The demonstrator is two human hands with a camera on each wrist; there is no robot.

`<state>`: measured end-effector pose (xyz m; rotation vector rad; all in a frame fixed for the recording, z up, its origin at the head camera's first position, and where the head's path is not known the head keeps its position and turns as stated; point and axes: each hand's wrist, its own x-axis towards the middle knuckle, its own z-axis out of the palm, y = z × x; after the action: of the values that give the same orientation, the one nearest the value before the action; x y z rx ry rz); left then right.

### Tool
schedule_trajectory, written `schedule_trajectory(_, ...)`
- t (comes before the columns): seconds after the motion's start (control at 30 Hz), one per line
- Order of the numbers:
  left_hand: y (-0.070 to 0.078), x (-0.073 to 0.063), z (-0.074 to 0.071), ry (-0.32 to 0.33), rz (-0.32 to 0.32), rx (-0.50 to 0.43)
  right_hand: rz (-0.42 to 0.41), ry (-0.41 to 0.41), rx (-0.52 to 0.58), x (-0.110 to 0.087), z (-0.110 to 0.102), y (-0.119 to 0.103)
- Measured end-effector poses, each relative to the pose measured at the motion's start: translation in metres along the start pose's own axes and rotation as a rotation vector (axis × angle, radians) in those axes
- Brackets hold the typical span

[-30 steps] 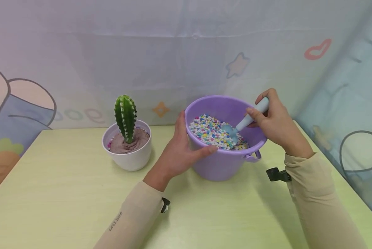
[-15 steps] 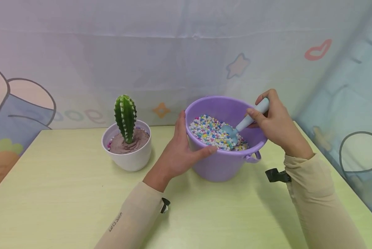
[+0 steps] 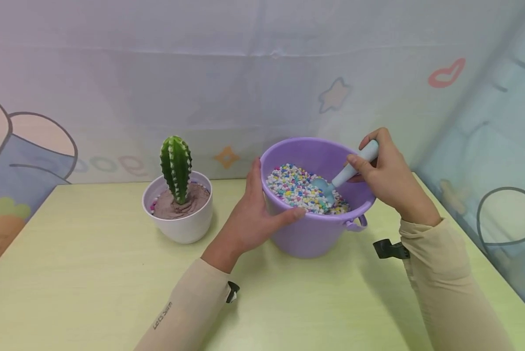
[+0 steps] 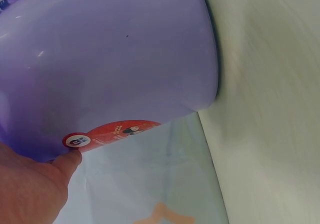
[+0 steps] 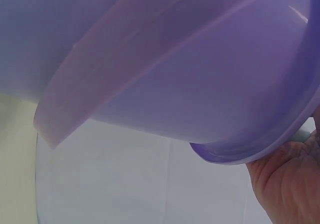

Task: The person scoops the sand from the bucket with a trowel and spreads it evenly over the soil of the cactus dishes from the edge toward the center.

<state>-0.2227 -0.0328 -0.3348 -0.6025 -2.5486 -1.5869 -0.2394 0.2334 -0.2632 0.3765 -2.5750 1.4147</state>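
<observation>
A purple bucket (image 3: pixel 306 243) stands on the table, part-filled with small multicoloured pellets (image 3: pixel 295 187). My left hand (image 3: pixel 249 222) holds its left side, the thumb over the near rim and the fingers along the left wall. My right hand (image 3: pixel 389 178) grips the handle of a light blue scoop (image 3: pixel 350 170) above the right rim. The scoop's head rests in the pellets, tilted and partly sunk. In the left wrist view, fingers touch the bucket wall near a red sticker (image 4: pixel 112 135). The right wrist view shows the bucket's handle (image 5: pixel 85 89) hanging across its side.
Left of the bucket stands a white pot (image 3: pixel 183 229) with a green cactus (image 3: pixel 176 168) set in brownish filling. Behind the pale table (image 3: pixel 91 273) hangs a printed cloth (image 3: pixel 179 83), and another side of cloth (image 3: pixel 503 146) borders the right edge.
The whole head view has shifted slightly, everything sitting a little lower in it. Both hands, the scoop and the bucket keep the same places relative to each other.
</observation>
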Motion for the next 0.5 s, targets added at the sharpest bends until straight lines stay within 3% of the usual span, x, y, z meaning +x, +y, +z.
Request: schedule_trajectory(0.5, -0.0005, -0.0002, 0.0007, 0.000, -0.008, 0.000, -0.008, 0.008, 0.002, -0.0004, -0.0001, 0.0004)
